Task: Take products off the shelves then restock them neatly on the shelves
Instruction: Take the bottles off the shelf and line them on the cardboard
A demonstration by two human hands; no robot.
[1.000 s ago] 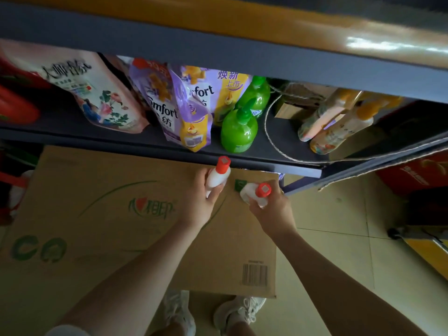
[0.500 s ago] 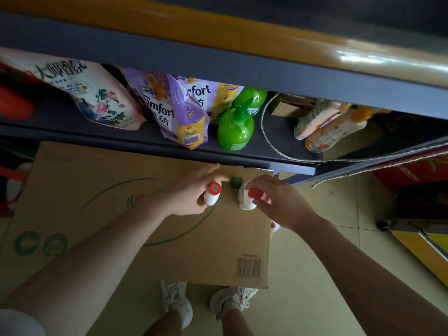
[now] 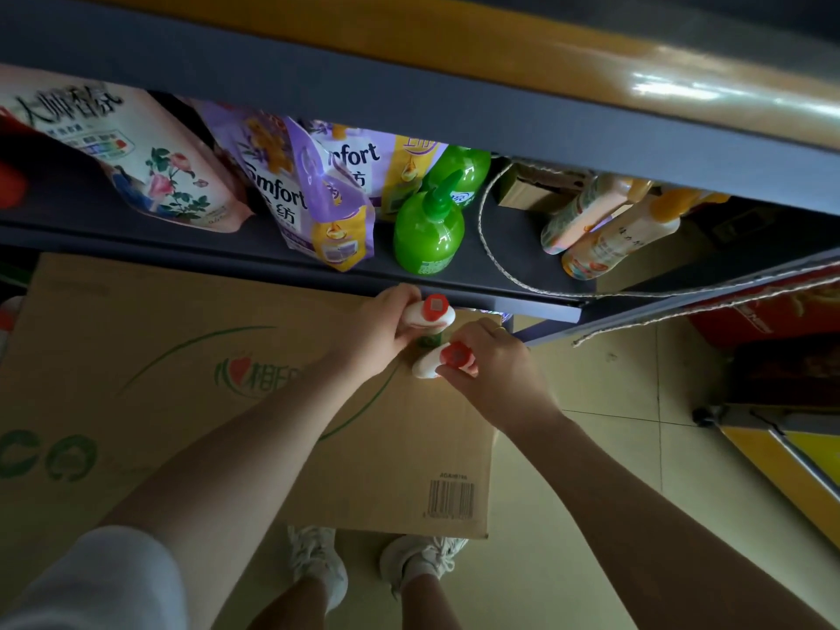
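Two white bottles with red caps held below the front edge of a stocked shelf [image 3: 272, 266].

Left hand [image 3: 377, 334] grips one white bottle [image 3: 429, 313], fingers curled round its body; right hand [image 3: 495, 375] grips the second bottle [image 3: 443, 361], just beside it over the cardboard box [image 3: 182, 402]. Both bottle bodies are largely hidden by the hands. On the shelf: a floral pouch [image 3: 150, 175], purple Comfort pouches [image 3: 313, 206], green bottles [image 3: 429, 229] and pale bottles [image 3: 609, 238], their tops cut off by the upper shelf.
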